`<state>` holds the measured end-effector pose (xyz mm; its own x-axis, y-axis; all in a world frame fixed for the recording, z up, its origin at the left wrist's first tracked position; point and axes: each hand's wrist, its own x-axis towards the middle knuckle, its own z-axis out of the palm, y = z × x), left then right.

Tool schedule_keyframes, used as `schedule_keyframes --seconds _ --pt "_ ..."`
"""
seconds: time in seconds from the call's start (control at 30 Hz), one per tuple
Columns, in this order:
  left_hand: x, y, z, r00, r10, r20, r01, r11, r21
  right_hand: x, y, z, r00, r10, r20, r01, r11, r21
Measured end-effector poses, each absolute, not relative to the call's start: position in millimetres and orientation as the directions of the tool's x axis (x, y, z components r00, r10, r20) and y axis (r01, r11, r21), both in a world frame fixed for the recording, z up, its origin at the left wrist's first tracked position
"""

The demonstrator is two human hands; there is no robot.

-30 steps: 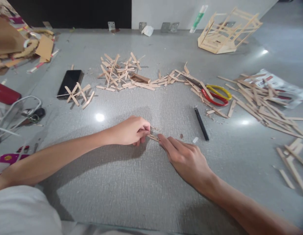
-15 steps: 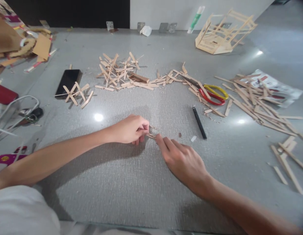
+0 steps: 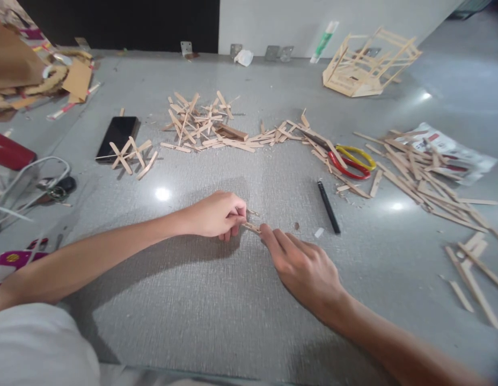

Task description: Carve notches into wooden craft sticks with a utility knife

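Note:
A small piece made of wooden craft sticks (image 3: 251, 228) spans the gap between my two hands, just above the grey table. My left hand (image 3: 222, 215) is closed, thumb and fingers pinching the piece's left end. Its right end is in the closed fingers of my right hand (image 3: 303, 262). Both ends are hidden by the fingers, so the full shape does not show. Another thin bit of wood (image 3: 253, 212) shows just beyond the piece. To the right of my right hand lies a black pen-like tool (image 3: 328, 208), near a small white scrap (image 3: 319, 232).
Scissors (image 3: 349, 162) with red and yellow handles lie among loose sticks. Stick piles (image 3: 200, 120) spread behind my hands and at right (image 3: 430, 177). A hexagonal stick frame (image 3: 367, 64) stands at the back. A phone (image 3: 118, 136) lies left, under crossed sticks.
The view has shifted slightly, so background things sit a little lower and further right. My hands keep their grip on the stick piece, with slightly more of it showing between them.

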<state>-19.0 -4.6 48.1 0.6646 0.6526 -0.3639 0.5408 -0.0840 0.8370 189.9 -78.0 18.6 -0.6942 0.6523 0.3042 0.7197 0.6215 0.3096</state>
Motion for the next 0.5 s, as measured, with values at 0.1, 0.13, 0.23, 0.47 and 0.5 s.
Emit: schedule_keyframes --seconds 0.1,0.13,0.23,0.47,0.5 --pt "-19.3 -4.6 46.0 0.668 0.656 -0.351 0.533 -0.093 0.841 188.9 -77.6 19.1 -0.694 0.654 0.302 0.720 0.622 0.308" --pt "-19.3 -4.6 45.5 0.671 0.656 -0.347 0.530 -0.097 0.842 188.5 -77.5 19.2 -0.693 0.655 0.300 0.720 0.621 0.309" --pt "-19.4 -4.3 44.9 0.680 0.652 -0.336 0.523 -0.111 0.845 187.1 -77.5 19.7 -0.691 0.668 0.278 0.722 0.614 0.318" --pt "-19.6 -2.5 43.0 0.690 0.657 -0.304 0.505 -0.135 0.853 182.0 -78.4 22.3 -0.693 0.674 0.257 0.714 0.592 0.374" --pt "-19.7 -2.4 42.8 0.689 0.657 -0.306 0.504 -0.132 0.853 180.9 -78.1 22.7 -0.695 0.673 0.254 0.711 0.589 0.383"
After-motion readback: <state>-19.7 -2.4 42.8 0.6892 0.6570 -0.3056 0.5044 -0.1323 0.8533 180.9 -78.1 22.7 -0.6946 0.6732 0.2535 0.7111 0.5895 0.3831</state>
